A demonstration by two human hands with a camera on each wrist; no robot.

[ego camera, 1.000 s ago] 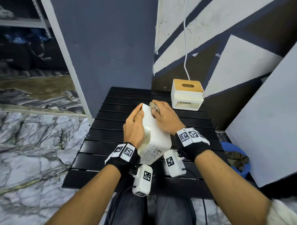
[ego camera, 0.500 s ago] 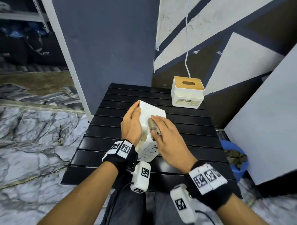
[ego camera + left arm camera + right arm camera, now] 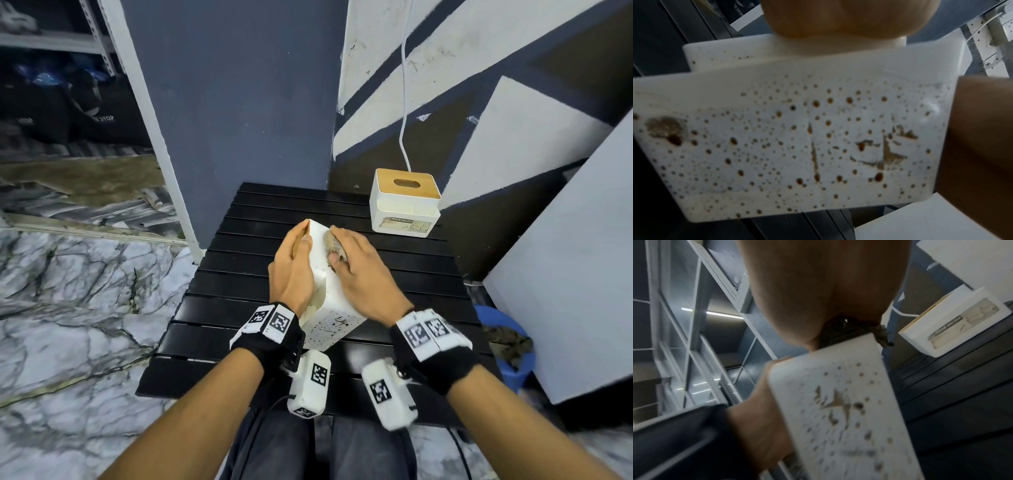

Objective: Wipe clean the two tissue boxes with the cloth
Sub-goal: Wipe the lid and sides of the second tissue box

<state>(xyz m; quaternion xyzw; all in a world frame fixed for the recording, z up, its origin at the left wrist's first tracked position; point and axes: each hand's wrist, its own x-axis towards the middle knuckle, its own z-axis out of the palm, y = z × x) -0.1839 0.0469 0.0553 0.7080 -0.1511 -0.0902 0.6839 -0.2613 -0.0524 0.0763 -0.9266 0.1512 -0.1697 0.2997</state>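
A spattered white plastic tissue box (image 3: pixel 329 308) is held tilted on a black slatted table (image 3: pixel 212 322) and rubbed with a crumpled brown cloth (image 3: pixel 334 247).

The left hand (image 3: pixel 293 270) lies flat-fingered against the box's left face; the cloth is pressed onto its upper face under the right hand (image 3: pixel 359 274), whose grasp cannot be told. A second white tissue box with a wooden lid (image 3: pixel 404 202) stands beyond it, well apart; a white cable (image 3: pixel 404 102) hangs above that one, and a blue bucket (image 3: pixel 507 346) sits right of the table. Two boxes and one cloth are counted.
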